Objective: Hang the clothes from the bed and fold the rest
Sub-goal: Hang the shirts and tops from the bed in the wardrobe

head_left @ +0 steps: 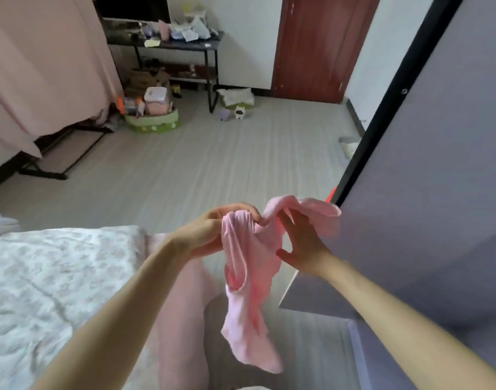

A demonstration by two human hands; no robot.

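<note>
- Pink, soft-looking fabric fills the middle of the view: a small pink garment (249, 291) hangs in the air between both hands, above the floor just off the corner of the bed.
- The left hand (213, 229) grasps the garment's bunched upper edge, fingers curled over the gathered cloth.
- The right hand (300, 243) has its fingers spread and mostly straight, reaching into a loop of the fabric near the top; the thumb points down and left. Whether any finger actually pinches the cloth cannot be told.
- A fold of the garment drapes over the right fingers toward the grey wardrobe panel (438, 164), which has a black frame along its left edge.
- The lower part of the garment dangles freely, tapering to a loose end.
- The bed (44, 277) lies at lower left, covered by a white quilt with a faint floral print; a pink sheet (182, 319) hangs down its side below the left forearm.
- The floor (213, 164) is pale grey.
- Far back stands a dark desk (190, 45) with clutter on its top, beside a reddish-brown door (317, 46).
- A green basket (154, 122) with a pink container in it sits on the floor near the desk.
- A pink curtain (44, 66) hangs at upper left.
</note>
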